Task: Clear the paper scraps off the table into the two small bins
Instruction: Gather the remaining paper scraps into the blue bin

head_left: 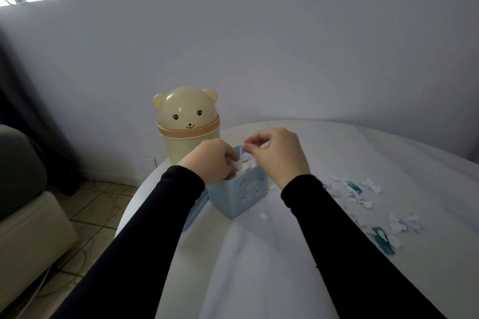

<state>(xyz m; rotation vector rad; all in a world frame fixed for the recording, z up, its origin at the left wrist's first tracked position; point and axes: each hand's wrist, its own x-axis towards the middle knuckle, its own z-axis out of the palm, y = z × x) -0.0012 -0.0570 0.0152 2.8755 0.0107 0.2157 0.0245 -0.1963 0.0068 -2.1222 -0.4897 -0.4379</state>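
A small blue bin [241, 194] with a bear print stands near the left edge of the white table [259, 267], full of white paper scraps [246, 163]. My left hand [210, 160] reaches into its mouth, fingers curled around scraps. My right hand [277, 153] hovers over the bin's far rim and pinches a white scrap. Behind them stands a cream bear-shaped bin [188, 124] with its domed lid closed. Several loose white and teal scraps [368, 204] lie on the table to the right.
A blue lid-like piece [198, 207] lies under my left forearm beside the blue bin. The table's left edge drops to a tiled floor [98, 204]. A couch [23, 189] stands at far left. A grey wall is behind.
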